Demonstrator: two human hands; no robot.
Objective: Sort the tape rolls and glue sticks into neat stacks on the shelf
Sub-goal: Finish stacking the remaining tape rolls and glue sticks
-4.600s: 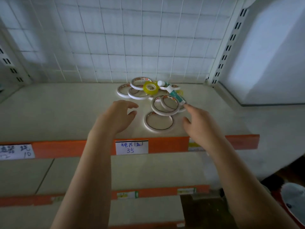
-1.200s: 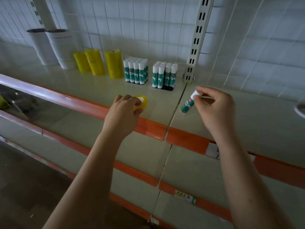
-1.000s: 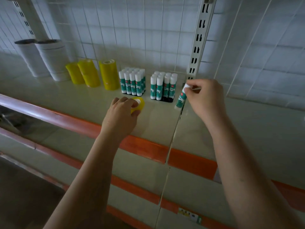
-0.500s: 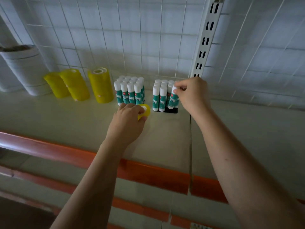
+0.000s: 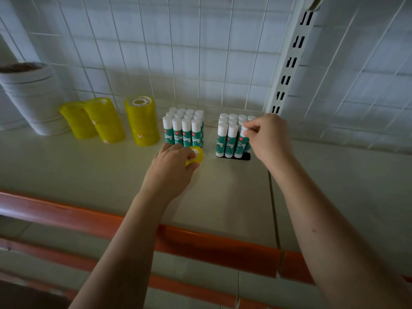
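Along the back of the shelf (image 5: 89, 175), under a white wire grid (image 5: 200, 52), we see the stock lined up from left to right. Largest are the white tape rolls (image 5: 33, 97), piled in what looks like two tall stacks at the far left; the frame edge cuts them off, so we cannot count the rolls. Beside them stand three stacks of yellow tape (image 5: 142, 121), the two on the left leaning, the third upright.

Next come two blocks of glue sticks, all upright with white caps and green labels. In the left block (image 5: 184, 130) we count four in the front row, with at least two rows behind. The right block (image 5: 231, 139) stands on a black tray (image 5: 244, 156), and shows three sticks in front, with more caps behind that we cannot count surely.

Our right hand (image 5: 269, 139) pinches the cap of the glue stick (image 5: 240, 141) at the front right corner of that block, its base down at the tray. Our left hand (image 5: 171, 170) is curled around one small yellow tape roll (image 5: 197, 155), held just in front of the left block, near the shelf surface; we cannot tell whether it touches. An orange strip (image 5: 200, 241) runs along the shelf's front edge.
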